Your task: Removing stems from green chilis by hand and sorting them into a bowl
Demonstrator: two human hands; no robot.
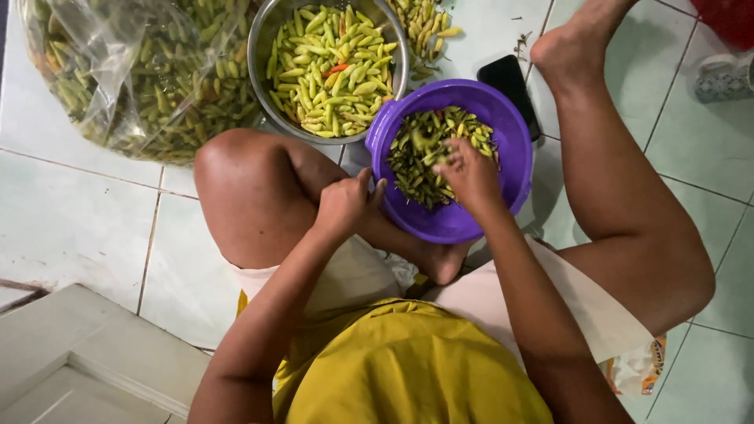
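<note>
Clear plastic, a big bag [133, 71] in the upper left of the frame, bulged with green chillies, a large stock that looked not yet sorted. Just right of it, at the top centre, a steel bowl [263, 47] stood heaped with pale yellow-green chillies [334, 67], and a few more lay loose on the tiles [428, 27] beyond its rim; judging by that heap, a good part of the work seemed done, while the full bag suggested much was left. Lower, near the middle of the frame, the left hand [343, 206] was curled nearly closed over the person's knee, just beside the rim of the purple bowl [510, 149]; whether it pinched a chilli or a stem could not be told. Right of it, the right hand [469, 174] reached down into the purple bowl, fingers bent and loosely spread on the darker green chillies and stems [416, 157] that lay there, apparently picking among them. A black phone [506, 78] lay on the floor just behind that bowl.
</note>
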